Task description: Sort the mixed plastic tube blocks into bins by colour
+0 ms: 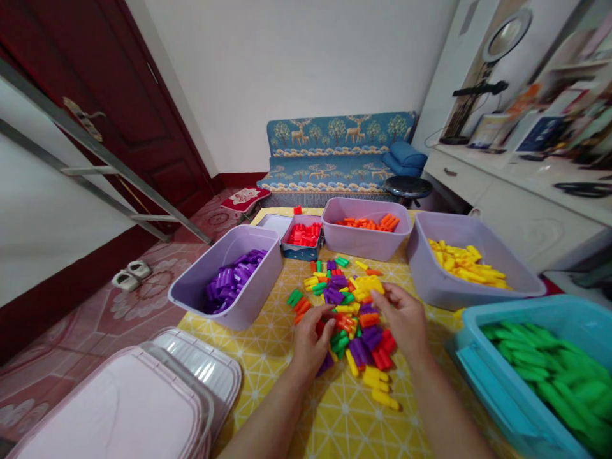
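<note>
A mixed pile of purple, green, red, orange and yellow plastic pieces lies on the yellow patterned tablecloth [268, 395]. My left hand [312, 338] is at the pile's left side, thumb and fingers apart, close to some red pieces; nothing is visibly gripped. On the right of the pile, my right hand [404, 315] pinches a yellow piece [374, 284] between thumb and fingers. Sorted by colour around the pile are a bin [258, 306] of purple pieces, a small box [299, 252] of red, a bin [366, 241] of orange, a bin [433, 277] of yellow and a blue bin [482, 376] of green.
Stacked lids [119, 408] are at the near left. Behind the table stand a blue patterned sofa [329, 167] and a black round stool [407, 186]. A metal ladder [109, 159] leans at the left. A white cabinet [516, 210] holding various items is at the right.
</note>
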The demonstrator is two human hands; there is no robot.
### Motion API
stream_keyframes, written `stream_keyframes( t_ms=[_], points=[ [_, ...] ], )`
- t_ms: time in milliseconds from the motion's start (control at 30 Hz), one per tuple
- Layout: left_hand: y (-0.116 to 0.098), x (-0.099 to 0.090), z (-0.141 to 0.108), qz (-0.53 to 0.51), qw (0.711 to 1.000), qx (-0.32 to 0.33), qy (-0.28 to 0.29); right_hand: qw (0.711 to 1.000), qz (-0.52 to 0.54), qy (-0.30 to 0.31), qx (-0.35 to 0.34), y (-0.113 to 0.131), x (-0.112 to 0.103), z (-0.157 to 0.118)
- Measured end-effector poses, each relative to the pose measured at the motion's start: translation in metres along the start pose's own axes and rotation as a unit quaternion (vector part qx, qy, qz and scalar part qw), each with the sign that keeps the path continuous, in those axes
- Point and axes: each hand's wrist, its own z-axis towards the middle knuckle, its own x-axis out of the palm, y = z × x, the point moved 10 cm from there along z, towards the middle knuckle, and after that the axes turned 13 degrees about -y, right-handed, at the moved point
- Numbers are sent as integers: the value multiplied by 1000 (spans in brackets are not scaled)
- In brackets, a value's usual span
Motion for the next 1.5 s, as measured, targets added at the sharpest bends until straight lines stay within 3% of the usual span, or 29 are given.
stream_keyframes(
  t_ms=[100, 200, 367, 533, 700, 800, 900, 967, 1067, 1133, 1333, 1500],
  points=[
    [-1, 1, 1, 13, 1000, 14, 2, 976, 158, -120, 86, -2, -30, 30],
    [-4, 0, 0, 23, 999, 29, 2, 914, 301, -213, 170, -11, -47, 48],
    [-29, 0, 4, 96, 989, 116, 0, 853, 373, -263, 253, -18, -53, 50],
    [-34, 27, 31, 199, 970, 132, 39, 820, 403, -281, 293, -14, -52, 49],
    [-13, 48, 52, 260, 959, 104, 51, 830, 417, -256, 268, -5, -47, 63],
    [-10, 47, 53, 256, 960, 101, 47, 877, 372, -196, 233, -2, -39, 60],
    [-11, 44, 52, 231, 967, 100, 46, 959, 211, -86, 168, -4, -28, 46],
    [-11, 42, 53, 213, 971, 96, 46, 991, 67, 23, 115, -11, -15, 31],
    [-10, 42, 55, 195, 976, 85, 44, 973, -86, 209, 53, -32, 10, 4],
    [-10, 41, 56, 184, 979, 78, 41, 957, -120, 262, 37, -45, 19, -5],
    [-20, 47, 52, 111, 986, 94, 85, 989, -8, 120, 88, -54, 32, 2],
    [-14, 45, 52, 99, 989, 79, 72, 988, 37, 110, 97, -55, 45, -10]
  ],
)
